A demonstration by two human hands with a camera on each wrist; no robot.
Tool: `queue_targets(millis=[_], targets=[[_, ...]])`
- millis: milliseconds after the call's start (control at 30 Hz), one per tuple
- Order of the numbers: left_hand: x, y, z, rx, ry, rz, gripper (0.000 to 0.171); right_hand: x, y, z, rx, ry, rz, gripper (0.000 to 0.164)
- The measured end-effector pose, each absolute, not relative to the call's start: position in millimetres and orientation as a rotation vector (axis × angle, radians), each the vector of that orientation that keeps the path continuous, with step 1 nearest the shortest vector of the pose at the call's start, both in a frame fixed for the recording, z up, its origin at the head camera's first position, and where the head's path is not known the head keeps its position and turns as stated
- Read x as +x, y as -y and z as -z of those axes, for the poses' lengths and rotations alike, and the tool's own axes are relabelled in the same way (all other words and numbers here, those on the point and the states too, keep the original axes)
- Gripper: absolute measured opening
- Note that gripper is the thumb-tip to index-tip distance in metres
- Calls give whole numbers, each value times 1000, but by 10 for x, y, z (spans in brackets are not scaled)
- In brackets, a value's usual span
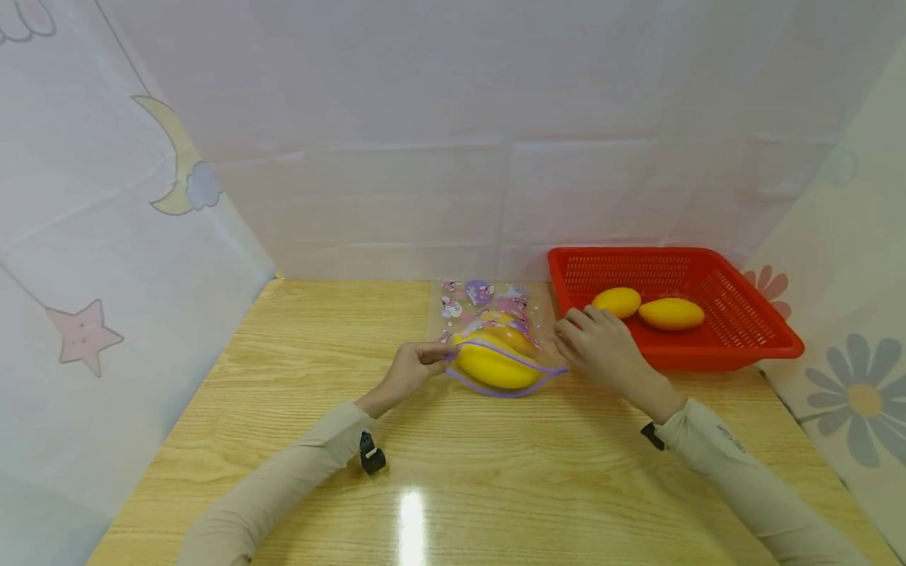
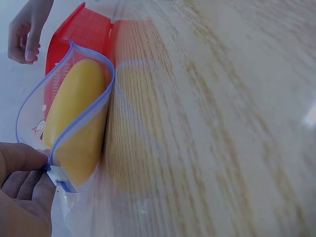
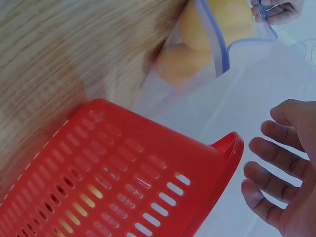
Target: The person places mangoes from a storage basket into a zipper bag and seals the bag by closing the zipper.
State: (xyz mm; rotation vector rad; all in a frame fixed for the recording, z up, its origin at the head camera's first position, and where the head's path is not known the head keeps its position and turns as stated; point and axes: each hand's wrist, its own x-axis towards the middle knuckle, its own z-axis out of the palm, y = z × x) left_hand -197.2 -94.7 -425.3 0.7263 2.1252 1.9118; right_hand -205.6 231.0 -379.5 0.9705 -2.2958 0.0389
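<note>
A clear zip bag (image 1: pixel 453 303) with a printed pattern and purple zip edges lies on the table, its mouth gaping toward me. Inside are yellow mangoes (image 1: pixel 498 367), one right at the mouth. My left hand (image 1: pixel 414 369) pinches the bag's left corner between thumb and fingers, beside the white zip slider (image 2: pixel 60 177). Off the bag's right corner, my right hand (image 1: pixel 602 350) hovers close to the basket's near left edge. In the right wrist view its fingers (image 3: pixel 269 182) are loosely bent and hold nothing.
A red slotted plastic basket (image 1: pixel 743 346) stands at the back right, with two yellow mangoes (image 1: pixel 671 314) in it. The wooden table (image 1: pixel 318 314) meets a pale curtain (image 1: pixel 396 196) behind. Printed sheets (image 1: pixel 57 236) rise on the left and right sides.
</note>
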Motion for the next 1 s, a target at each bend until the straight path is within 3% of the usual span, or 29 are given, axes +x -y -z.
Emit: queue_targets(millis=[433, 667, 833, 1000], targets=[[-1960, 947, 4252, 708, -2141, -1897, 29, -2114, -2412, 3761, 939, 2310, -35, 18], [-1958, 946, 4239, 690, -2144, -1892, 29, -2144, -2468, 3751, 908, 2329, -56, 34], [-1957, 942, 4241, 690, -2148, -1895, 28, -2173, -2509, 3740, 882, 2312, -53, 22], [-1962, 943, 4247, 705, -2154, -1893, 28, -2208, -2557, 3745, 877, 2313, -43, 23]])
